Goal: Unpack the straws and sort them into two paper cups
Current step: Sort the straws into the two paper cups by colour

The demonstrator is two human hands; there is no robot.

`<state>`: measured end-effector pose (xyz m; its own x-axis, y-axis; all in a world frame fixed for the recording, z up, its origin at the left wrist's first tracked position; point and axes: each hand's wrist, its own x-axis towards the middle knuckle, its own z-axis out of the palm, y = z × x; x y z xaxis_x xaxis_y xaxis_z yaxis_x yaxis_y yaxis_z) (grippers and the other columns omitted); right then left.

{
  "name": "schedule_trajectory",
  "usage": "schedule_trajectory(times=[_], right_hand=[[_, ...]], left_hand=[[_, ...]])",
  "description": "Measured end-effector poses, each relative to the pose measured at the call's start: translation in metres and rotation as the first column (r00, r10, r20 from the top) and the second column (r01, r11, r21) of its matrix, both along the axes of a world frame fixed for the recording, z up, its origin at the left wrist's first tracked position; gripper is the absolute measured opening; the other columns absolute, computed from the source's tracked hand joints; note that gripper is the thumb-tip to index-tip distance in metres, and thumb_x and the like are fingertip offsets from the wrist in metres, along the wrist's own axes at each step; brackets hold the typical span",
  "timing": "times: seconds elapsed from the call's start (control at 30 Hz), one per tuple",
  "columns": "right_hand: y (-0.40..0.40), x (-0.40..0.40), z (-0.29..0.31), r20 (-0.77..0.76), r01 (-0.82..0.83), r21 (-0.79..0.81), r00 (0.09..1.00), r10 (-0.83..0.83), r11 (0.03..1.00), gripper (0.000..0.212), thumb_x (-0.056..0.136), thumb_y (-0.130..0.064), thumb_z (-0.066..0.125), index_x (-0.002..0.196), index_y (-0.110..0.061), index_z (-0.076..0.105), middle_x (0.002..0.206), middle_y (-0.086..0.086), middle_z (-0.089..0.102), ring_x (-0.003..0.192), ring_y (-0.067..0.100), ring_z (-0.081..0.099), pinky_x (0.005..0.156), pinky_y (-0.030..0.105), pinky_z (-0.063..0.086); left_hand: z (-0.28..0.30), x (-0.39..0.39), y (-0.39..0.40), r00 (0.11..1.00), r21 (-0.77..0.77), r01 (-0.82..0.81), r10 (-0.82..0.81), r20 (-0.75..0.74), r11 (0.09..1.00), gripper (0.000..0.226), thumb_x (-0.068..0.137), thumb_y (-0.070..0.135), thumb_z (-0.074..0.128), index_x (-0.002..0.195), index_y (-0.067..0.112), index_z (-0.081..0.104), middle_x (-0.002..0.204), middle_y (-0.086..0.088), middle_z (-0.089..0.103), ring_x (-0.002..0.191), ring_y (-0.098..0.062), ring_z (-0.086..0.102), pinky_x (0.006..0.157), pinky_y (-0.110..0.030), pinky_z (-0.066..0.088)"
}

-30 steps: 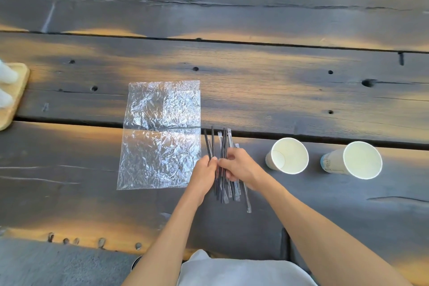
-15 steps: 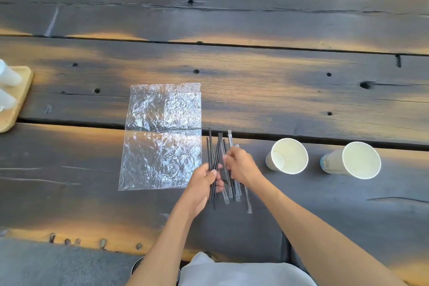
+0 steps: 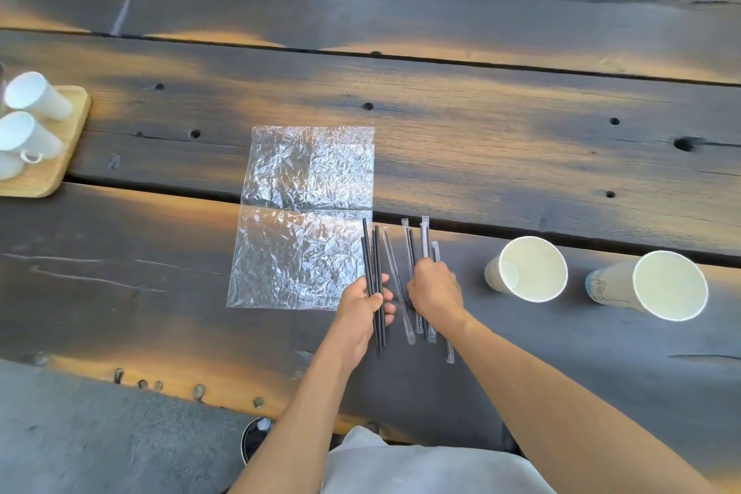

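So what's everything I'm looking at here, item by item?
Table: one, dark weathered wooden planks, under everything.
Plastic bag: one, clear and crinkled, flat, left of the straws.
Bare straws: a few, black, bunched in the left hand.
Wrapped straws: several, in clear sleeves, under the right hand.
Paper cups: two, white inside, at right.
Tray: one, light wood, far left, carrying white cups.
Left hand: closed on the bare straws.
Right hand: on the wrapped straws.
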<state>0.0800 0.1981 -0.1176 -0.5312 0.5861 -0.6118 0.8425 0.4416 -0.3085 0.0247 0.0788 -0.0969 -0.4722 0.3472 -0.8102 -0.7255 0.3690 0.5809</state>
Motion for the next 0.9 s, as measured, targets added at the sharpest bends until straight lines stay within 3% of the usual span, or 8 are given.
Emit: schedule_trajectory(times=[0.1, 0.23, 0.33, 0.4, 0.5, 0.57, 0.7, 0.9], right_hand=[[0.004, -0.002, 0.003, 0.007, 0.104, -0.090, 0.995, -0.104, 0.990, 0.009, 0.090, -0.011, 0.051, 0.081, -0.008, 0.051, 0.100, 0.017, 0.063, 0.093, 0.039, 0.063, 0.069, 0.038, 0.048], [0.007, -0.003, 0.013, -0.077, 0.274, -0.246, 0.951, -0.300, 0.930, 0.015, 0.085, -0.016, 0.055, 0.072, -0.009, 0.050, 0.077, 0.010, 0.058, 0.065, 0.027, 0.053, 0.052, 0.028, 0.038], [0.009, -0.007, 0.027, -0.177, 0.238, -0.426, 0.924, -0.338, 0.873, 0.014, 0.085, -0.016, 0.061, 0.073, -0.011, 0.055, 0.065, 0.009, 0.062, 0.052, 0.019, 0.053, 0.049, 0.024, 0.039], [0.009, -0.008, 0.038, -0.234, 0.185, -0.515, 0.909, -0.345, 0.837, 0.016, 0.088, -0.013, 0.063, 0.073, -0.011, 0.057, 0.064, 0.010, 0.063, 0.048, 0.015, 0.055, 0.042, 0.022, 0.038], [0.011, -0.001, 0.050, -0.287, 0.133, -0.607, 0.883, -0.372, 0.783, 0.018, 0.093, -0.010, 0.061, 0.076, -0.009, 0.056, 0.059, 0.013, 0.058, 0.043, 0.018, 0.050, 0.039, 0.021, 0.038], [0.013, 0.006, 0.054, -0.312, 0.103, -0.595, 0.884, -0.347, 0.797, 0.016, 0.091, -0.013, 0.063, 0.076, -0.009, 0.058, 0.059, 0.011, 0.059, 0.041, 0.015, 0.046, 0.042, 0.023, 0.036], [0.023, 0.018, 0.065, -0.385, 0.103, -0.664, 0.803, -0.456, 0.741, 0.011, 0.091, -0.015, 0.066, 0.089, -0.004, 0.064, 0.060, 0.009, 0.058, 0.057, 0.027, 0.049, 0.045, 0.028, 0.040], [0.040, 0.049, 0.100, -0.396, -0.018, -0.825, 0.732, -0.554, 0.565, 0.011, 0.097, -0.011, 0.061, 0.104, -0.002, 0.063, 0.056, 0.005, 0.055, 0.050, 0.022, 0.049, 0.051, 0.027, 0.040]], left_hand=[[-0.001, 0.001, -0.003, 1.000, 0.011, -0.015, 0.014, 0.006, 1.000, 0.028, 0.101, -0.004, 0.040, 0.113, 0.008, 0.061, 0.081, -0.007, 0.054, 0.064, -0.016, 0.052, 0.058, -0.027, 0.047], [-0.001, 0.000, -0.002, 0.999, 0.006, 0.012, -0.011, -0.032, 1.000, 0.023, 0.102, 0.004, 0.044, 0.108, 0.012, 0.066, 0.089, -0.006, 0.063, 0.071, -0.016, 0.058, 0.063, -0.028, 0.050], [0.003, -0.001, 0.000, 0.996, 0.007, 0.072, -0.072, -0.055, 0.997, 0.021, 0.102, 0.008, 0.046, 0.107, 0.013, 0.066, 0.102, -0.007, 0.074, 0.086, -0.020, 0.068, 0.081, -0.040, 0.055], [0.009, -0.001, 0.001, 0.994, 0.051, 0.106, -0.103, -0.047, 0.993, 0.021, 0.103, 0.010, 0.046, 0.110, 0.011, 0.065, 0.098, -0.008, 0.077, 0.088, -0.024, 0.073, 0.087, -0.048, 0.054], [0.020, 0.000, 0.002, 0.987, 0.128, 0.161, -0.156, -0.049, 0.979, 0.021, 0.105, 0.011, 0.042, 0.110, 0.005, 0.062, 0.084, -0.012, 0.075, 0.078, -0.027, 0.073, 0.077, -0.040, 0.054], [0.025, 0.002, 0.000, 0.980, 0.167, 0.200, -0.192, -0.060, 0.966, 0.020, 0.106, 0.011, 0.041, 0.102, 0.002, 0.058, 0.077, -0.011, 0.065, 0.067, -0.023, 0.066, 0.067, -0.034, 0.055], [0.036, 0.005, -0.003, 0.940, 0.245, 0.339, -0.319, -0.121, 0.908, 0.022, 0.106, 0.015, 0.042, 0.099, 0.004, 0.059, 0.070, -0.004, 0.051, 0.053, -0.012, 0.043, 0.047, -0.024, 0.037], [0.065, 0.012, 0.005, 0.822, 0.402, 0.533, -0.568, -0.038, 0.745, 0.034, 0.104, 0.039, 0.043, 0.099, 0.009, 0.057, 0.067, 0.001, 0.042, 0.051, -0.010, 0.032, 0.042, -0.021, 0.023]])
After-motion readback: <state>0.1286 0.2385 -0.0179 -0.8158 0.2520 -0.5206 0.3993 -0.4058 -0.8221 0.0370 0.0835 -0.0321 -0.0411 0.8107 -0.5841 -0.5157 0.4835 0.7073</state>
